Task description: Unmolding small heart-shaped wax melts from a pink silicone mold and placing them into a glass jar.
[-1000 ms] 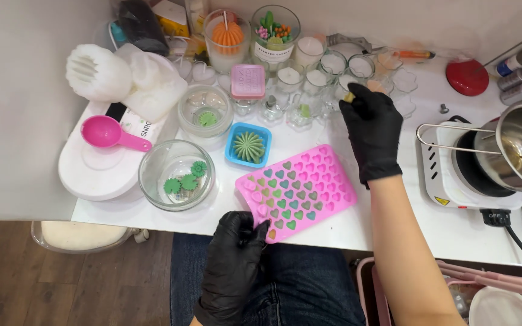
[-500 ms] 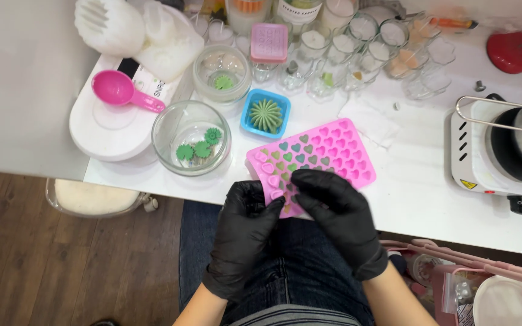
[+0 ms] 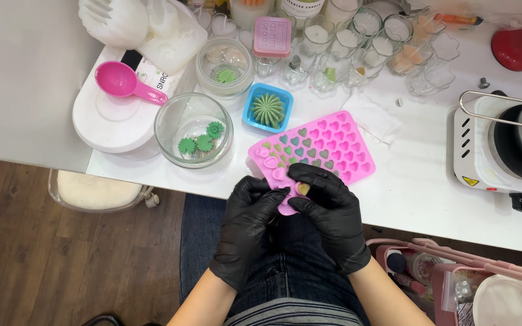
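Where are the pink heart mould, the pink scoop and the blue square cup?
pink silicone heart mould (image 3: 327, 142), head view, on its middle rows.
pink plastic scoop (image 3: 116, 78), head view, on its bowl.
blue square cup (image 3: 250, 101), head view, on its left rim.

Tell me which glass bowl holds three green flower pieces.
The larger glass bowl, nearest the table edge beside the pink scoop. The smaller jar behind it shows only one.

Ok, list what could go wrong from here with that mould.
1. The pink mould hangs past the table edge, bent by the left hand and right hand; it could tip into the lap, spilling the hearts.
2. The small heart at the fingertips sits over the lap and may drop.
3. The glass bowl stands close beside the mould; a jerk could knock it.
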